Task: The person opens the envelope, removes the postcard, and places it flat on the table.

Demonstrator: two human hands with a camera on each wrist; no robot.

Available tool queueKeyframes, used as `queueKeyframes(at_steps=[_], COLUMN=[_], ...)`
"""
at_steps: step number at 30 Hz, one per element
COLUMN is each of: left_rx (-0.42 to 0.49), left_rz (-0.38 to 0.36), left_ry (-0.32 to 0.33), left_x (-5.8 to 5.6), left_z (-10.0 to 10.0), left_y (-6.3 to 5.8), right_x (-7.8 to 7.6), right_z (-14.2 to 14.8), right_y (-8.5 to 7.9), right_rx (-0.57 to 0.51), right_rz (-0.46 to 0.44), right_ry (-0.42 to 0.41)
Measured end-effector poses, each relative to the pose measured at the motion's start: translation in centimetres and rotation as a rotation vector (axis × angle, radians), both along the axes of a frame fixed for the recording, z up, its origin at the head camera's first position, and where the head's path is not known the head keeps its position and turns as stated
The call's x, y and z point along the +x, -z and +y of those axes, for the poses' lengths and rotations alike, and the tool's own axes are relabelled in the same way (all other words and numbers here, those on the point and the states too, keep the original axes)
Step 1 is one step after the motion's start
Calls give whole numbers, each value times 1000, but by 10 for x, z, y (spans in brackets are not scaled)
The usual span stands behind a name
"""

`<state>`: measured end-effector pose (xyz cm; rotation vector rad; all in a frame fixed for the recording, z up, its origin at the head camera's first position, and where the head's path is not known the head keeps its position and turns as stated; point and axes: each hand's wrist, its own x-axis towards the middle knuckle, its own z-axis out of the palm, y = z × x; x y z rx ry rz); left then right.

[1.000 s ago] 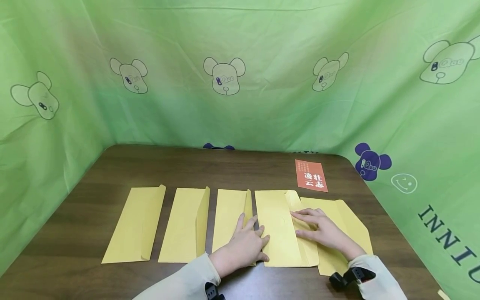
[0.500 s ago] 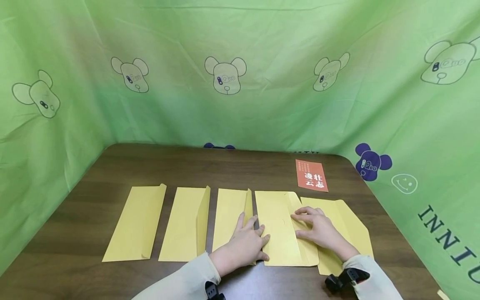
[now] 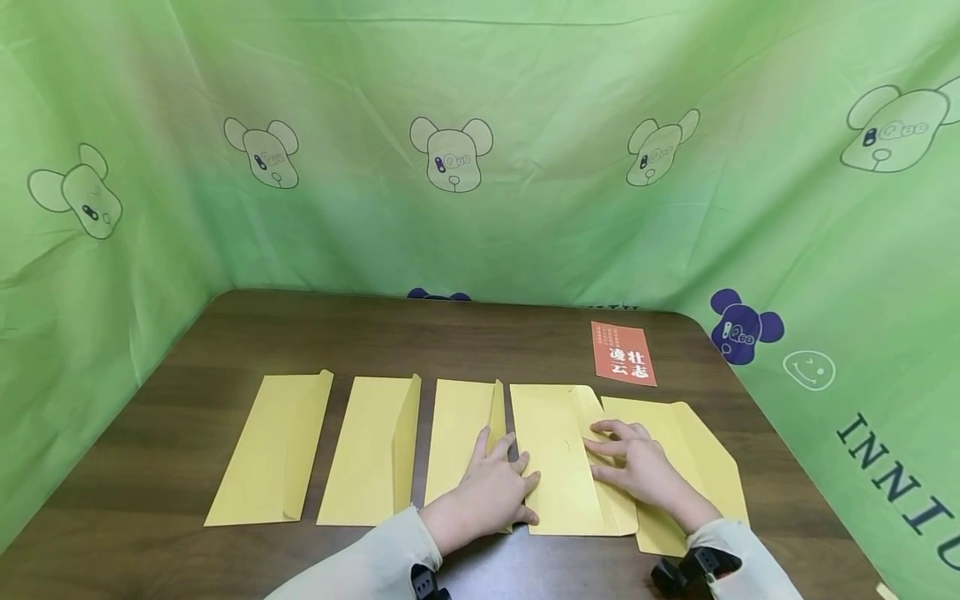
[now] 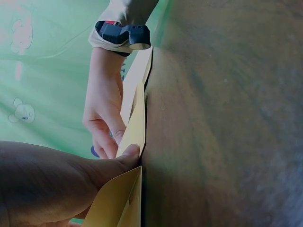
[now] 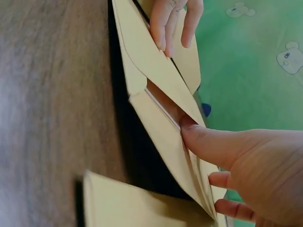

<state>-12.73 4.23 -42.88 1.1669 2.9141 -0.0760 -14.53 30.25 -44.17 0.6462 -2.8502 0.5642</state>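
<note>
Five yellow envelopes lie in a row on a brown table [image 3: 450,333]. My left hand [image 3: 491,492] rests flat, fingers straight, over the gap between the third envelope [image 3: 457,429] and the fourth envelope [image 3: 551,450], and holds the fourth's left edge down. My right hand [image 3: 637,467] presses with straight fingers on that envelope's flap [image 3: 588,408]. In the right wrist view the thumb [image 5: 203,142] touches the fold under the flap [image 5: 156,61]. The left wrist view shows my left hand [image 4: 61,184] on the envelope edge [image 4: 135,127].
A fifth envelope [image 3: 708,442] lies partly under the fourth at the right. Two more envelopes [image 3: 273,446] [image 3: 367,450] lie to the left. A red card [image 3: 622,352] sits at the back right. Green cloth [image 3: 480,208] walls the table on three sides.
My right hand has slid a little toward me along the flap. The left hand and the envelopes have stayed put.
</note>
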Motion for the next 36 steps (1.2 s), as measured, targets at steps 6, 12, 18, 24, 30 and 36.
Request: queueKeyframes(at_steps=[6,12,18,24,30,36], left_rx=[-3,-11,-25,-26,-28,-28], left_rz=[18,17,20,17,8,16], left_ry=[-4,-12,-18,-23,-23,-21], left_x=[1,2,2,2,2,2], left_z=[0,0,0,0,1,0], left_y=[-1,0,1,2,2,0], right_x=[3,3,2,0,0,-4], right_z=[-2,-3,1,3,5,7], right_y=[-2,-8,-12,-16,-19,-18], right_rx=[163,299,305,286,267,243], right_rz=[72,93,105,70,21,31], right_ry=[-26,-68,-147,-186,-195,-227])
